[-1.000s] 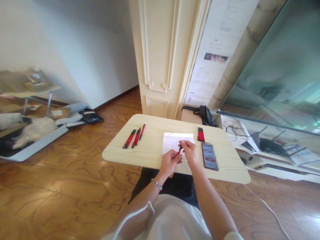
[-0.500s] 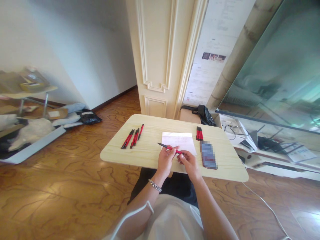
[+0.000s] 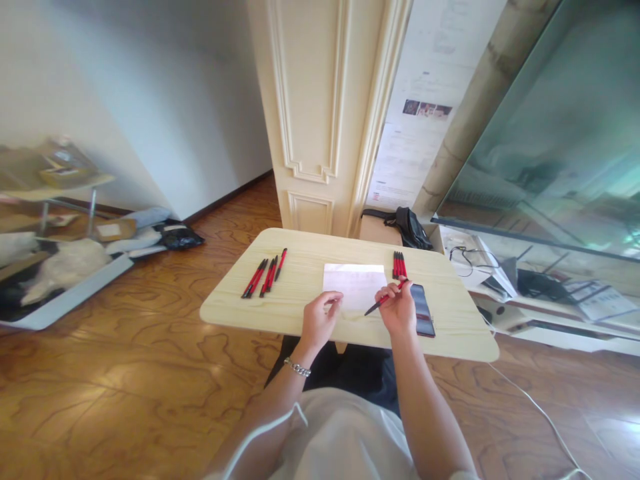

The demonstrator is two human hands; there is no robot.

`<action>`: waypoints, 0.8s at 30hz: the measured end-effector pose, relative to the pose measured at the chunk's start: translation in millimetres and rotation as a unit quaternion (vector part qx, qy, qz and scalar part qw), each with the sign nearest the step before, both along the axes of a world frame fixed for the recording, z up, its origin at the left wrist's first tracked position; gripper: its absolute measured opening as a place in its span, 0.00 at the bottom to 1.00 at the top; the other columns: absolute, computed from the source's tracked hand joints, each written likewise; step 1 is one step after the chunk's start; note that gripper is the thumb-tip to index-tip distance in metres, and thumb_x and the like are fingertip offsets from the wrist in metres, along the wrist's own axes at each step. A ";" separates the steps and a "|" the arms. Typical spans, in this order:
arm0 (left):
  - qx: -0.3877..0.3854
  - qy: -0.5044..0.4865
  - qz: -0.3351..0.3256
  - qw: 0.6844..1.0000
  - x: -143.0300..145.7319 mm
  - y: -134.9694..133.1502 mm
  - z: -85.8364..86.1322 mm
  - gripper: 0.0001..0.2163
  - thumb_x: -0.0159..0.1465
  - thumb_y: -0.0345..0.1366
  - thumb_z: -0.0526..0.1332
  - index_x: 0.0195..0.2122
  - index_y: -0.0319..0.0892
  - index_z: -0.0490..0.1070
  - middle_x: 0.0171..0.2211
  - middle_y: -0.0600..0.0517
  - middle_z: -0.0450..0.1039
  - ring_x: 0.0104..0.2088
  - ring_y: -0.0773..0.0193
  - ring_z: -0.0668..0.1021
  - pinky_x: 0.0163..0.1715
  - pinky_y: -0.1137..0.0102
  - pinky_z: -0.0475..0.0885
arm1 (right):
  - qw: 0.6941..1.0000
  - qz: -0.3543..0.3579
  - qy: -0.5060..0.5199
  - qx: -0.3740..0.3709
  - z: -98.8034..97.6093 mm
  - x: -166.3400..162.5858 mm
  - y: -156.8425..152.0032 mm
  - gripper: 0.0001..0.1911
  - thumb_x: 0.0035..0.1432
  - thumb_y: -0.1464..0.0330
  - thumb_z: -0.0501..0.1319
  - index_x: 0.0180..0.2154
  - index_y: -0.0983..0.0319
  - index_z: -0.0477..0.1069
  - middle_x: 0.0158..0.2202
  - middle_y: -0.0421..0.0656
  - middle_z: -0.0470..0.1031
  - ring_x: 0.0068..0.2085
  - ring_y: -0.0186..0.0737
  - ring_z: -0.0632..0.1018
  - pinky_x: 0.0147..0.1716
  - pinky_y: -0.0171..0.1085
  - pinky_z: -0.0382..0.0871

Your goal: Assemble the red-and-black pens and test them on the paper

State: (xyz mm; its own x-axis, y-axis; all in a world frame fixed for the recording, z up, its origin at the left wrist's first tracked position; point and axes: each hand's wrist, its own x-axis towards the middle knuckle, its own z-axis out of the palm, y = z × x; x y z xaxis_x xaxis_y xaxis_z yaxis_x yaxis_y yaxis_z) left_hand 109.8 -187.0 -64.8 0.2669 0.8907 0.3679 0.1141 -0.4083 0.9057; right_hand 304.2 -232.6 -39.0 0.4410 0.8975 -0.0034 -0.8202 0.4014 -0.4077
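My right hand (image 3: pixel 400 310) is closed around a red and black pen (image 3: pixel 373 309), whose dark tip points down and left over the right edge of the white paper (image 3: pixel 353 280). My left hand (image 3: pixel 320 320) is at the paper's lower left corner, its fingers loosely curved, with a gap at the thumb and nothing in it. A row of several red and black pens (image 3: pixel 399 265) lies just beyond my right hand. The phone (image 3: pixel 425 313) beside that hand is partly covered by it. More red and black pens (image 3: pixel 263 277) lie at the table's left.
The light wooden table (image 3: pixel 225 303) has rounded corners. Behind it stand a cream panelled pillar (image 3: pixel 313 100) and a black bag (image 3: pixel 413 230). A low white cabinet (image 3: pixel 545 320) with cables and devices is on the right. Packages and boxes (image 3: pixel 70 267) lie on the floor at left.
My hands have moved apart. The pen has left my left hand and gone rightward in my right hand, its tip now lower. My right hand now overlaps the phone.
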 end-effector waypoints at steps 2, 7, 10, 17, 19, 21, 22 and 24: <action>0.049 0.048 0.060 0.996 -7.7 8.2 -5.6 0.07 0.62 0.37 0.59 0.39 0.44 0.75 0.40 0.49 0.78 0.42 0.60 0.78 0.47 0.63 0.72 | 1.000 0.021 -0.002 0.000 -0.5 7.8 -0.5 0.11 0.59 0.56 0.59 0.34 0.56 0.67 0.20 0.31 0.59 0.18 0.26 0.62 0.19 0.29 0.61; 0.104 0.108 0.097 0.984 -12.7 17.1 -17.3 0.07 0.62 0.34 0.59 0.40 0.44 0.73 0.40 0.49 0.77 0.42 0.60 0.78 0.47 0.63 0.72 | 0.999 0.030 -0.005 -0.039 -8.7 14.0 -0.2 0.11 0.57 0.60 0.59 0.28 0.59 0.64 0.17 0.30 0.52 0.15 0.25 0.55 0.12 0.28 0.49; 0.129 0.135 0.077 0.979 -10.4 16.6 -18.6 0.07 0.62 0.32 0.58 0.41 0.44 0.73 0.40 0.49 0.76 0.43 0.60 0.77 0.48 0.62 0.71 | 0.999 0.026 -0.002 -0.047 -9.5 13.7 2.1 0.11 0.56 0.60 0.59 0.29 0.60 0.65 0.17 0.30 0.52 0.15 0.25 0.54 0.12 0.28 0.48; 0.188 0.196 0.019 0.962 -1.0 12.5 -14.0 0.07 0.62 0.30 0.59 0.40 0.43 0.72 0.40 0.49 0.76 0.45 0.59 0.74 0.49 0.61 0.69 | 0.998 0.031 -0.018 -0.048 -2.3 14.6 4.2 0.12 0.56 0.58 0.59 0.29 0.59 0.66 0.17 0.31 0.54 0.15 0.25 0.55 0.11 0.27 0.50; 0.201 0.215 0.003 0.956 0.9 11.3 -11.9 0.07 0.62 0.29 0.58 0.41 0.43 0.73 0.41 0.49 0.76 0.44 0.59 0.74 0.49 0.60 0.68 | 0.998 0.032 -0.015 -0.046 0.0 15.2 4.6 0.12 0.57 0.58 0.59 0.29 0.60 0.66 0.17 0.31 0.54 0.15 0.25 0.55 0.11 0.27 0.50; 0.213 0.234 -0.014 0.949 2.0 10.4 -10.0 0.09 0.63 0.29 0.58 0.42 0.43 0.73 0.41 0.49 0.75 0.43 0.59 0.74 0.49 0.59 0.68 | 0.999 0.030 -0.013 -0.040 3.0 16.1 5.4 0.14 0.57 0.56 0.59 0.30 0.60 0.67 0.18 0.32 0.56 0.15 0.25 0.57 0.11 0.26 0.51; 0.218 0.243 -0.022 0.945 2.4 10.0 -9.4 0.09 0.63 0.29 0.57 0.42 0.44 0.74 0.42 0.49 0.75 0.43 0.59 0.74 0.49 0.59 0.67 | 0.999 0.028 -0.015 -0.039 4.7 16.7 6.1 0.14 0.57 0.55 0.59 0.31 0.60 0.67 0.18 0.32 0.57 0.16 0.25 0.57 0.11 0.26 0.52; 0.224 0.260 -0.029 0.939 3.0 9.3 -8.9 0.09 0.63 0.29 0.58 0.41 0.45 0.75 0.42 0.49 0.75 0.43 0.59 0.74 0.49 0.59 0.67 | 0.998 0.026 -0.025 -0.048 7.5 18.1 8.5 0.14 0.57 0.56 0.60 0.31 0.61 0.67 0.19 0.33 0.59 0.16 0.24 0.59 0.11 0.25 0.52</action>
State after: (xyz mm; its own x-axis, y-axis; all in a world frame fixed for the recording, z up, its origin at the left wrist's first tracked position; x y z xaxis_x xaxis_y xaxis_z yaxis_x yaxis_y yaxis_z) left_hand 112.8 -177.7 -73.7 0.5569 0.6557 0.5098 0.4588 -0.7545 0.4692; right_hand 322.2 -224.1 -31.4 0.3949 0.9161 -0.0694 -0.8171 0.3157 -0.4823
